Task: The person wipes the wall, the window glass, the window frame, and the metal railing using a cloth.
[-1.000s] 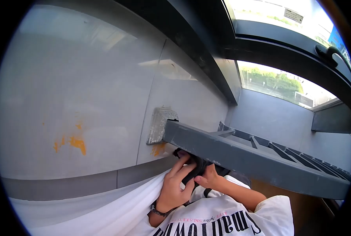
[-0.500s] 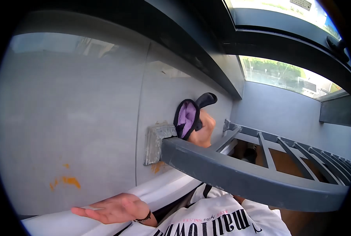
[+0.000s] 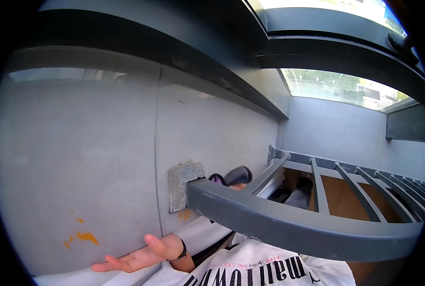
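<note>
My left hand (image 3: pixel 141 254), with a dark band on its wrist, lies low beside the grey wall panel (image 3: pixel 98 157). Its fingers are spread and nothing is in them. Only a sliver of my right hand (image 3: pixel 239 186) shows behind the thick grey rail (image 3: pixel 288 219). It is closed on a black-handled cleaning tool (image 3: pixel 238 175) with a purple fuzzy pad. The rail covers much of the pad and most of the hand. The tool sits close to the panel, just right of the rail's rough wall mount (image 3: pixel 176 190).
Grey balusters (image 3: pixel 319 186) run along the right, with a brown floor and a shoe (image 3: pixel 304 183) seen between them. A dark window frame (image 3: pixel 326 52) and a window (image 3: pixel 326 86) are above. Orange stains (image 3: pixel 86 237) mark the panel.
My right hand has moved down with the tool, from above the rail to mostly behind it. My left hand stays low, its thumb now raised. The view has shifted slightly.
</note>
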A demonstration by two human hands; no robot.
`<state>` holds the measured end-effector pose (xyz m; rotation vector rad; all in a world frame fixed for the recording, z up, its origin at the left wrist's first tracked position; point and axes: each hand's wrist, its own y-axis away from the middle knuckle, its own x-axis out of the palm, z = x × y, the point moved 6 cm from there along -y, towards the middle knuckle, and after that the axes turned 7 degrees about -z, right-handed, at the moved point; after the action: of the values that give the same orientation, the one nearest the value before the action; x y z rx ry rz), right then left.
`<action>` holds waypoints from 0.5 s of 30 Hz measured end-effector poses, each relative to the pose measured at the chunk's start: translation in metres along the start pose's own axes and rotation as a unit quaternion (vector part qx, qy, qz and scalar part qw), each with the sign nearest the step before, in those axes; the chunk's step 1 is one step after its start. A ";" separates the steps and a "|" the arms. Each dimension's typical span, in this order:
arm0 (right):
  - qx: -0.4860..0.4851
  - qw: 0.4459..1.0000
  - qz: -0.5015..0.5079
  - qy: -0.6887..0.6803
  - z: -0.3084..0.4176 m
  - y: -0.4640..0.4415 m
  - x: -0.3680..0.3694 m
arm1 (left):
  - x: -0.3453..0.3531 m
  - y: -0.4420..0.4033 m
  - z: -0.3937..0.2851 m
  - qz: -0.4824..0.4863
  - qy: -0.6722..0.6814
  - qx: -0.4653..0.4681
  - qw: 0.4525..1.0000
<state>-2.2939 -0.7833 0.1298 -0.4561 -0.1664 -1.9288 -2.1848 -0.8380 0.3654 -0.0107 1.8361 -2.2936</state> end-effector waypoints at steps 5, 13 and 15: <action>0.024 1.000 0.003 0.001 0.008 -0.027 0.010 | 0.000 0.003 0.004 -0.006 0.023 -0.004 1.000; -0.045 0.997 -0.066 0.006 -0.002 -0.013 0.013 | 0.001 0.002 0.002 0.002 0.046 -0.019 0.999; -0.117 0.986 -0.119 -0.003 0.014 -0.007 0.011 | -0.001 0.003 0.003 -0.002 0.050 -0.018 0.999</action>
<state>-2.3013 -0.7857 0.1473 -0.6200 0.0027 -2.1931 -2.1828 -0.8417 0.3633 0.0978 1.9278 -2.3016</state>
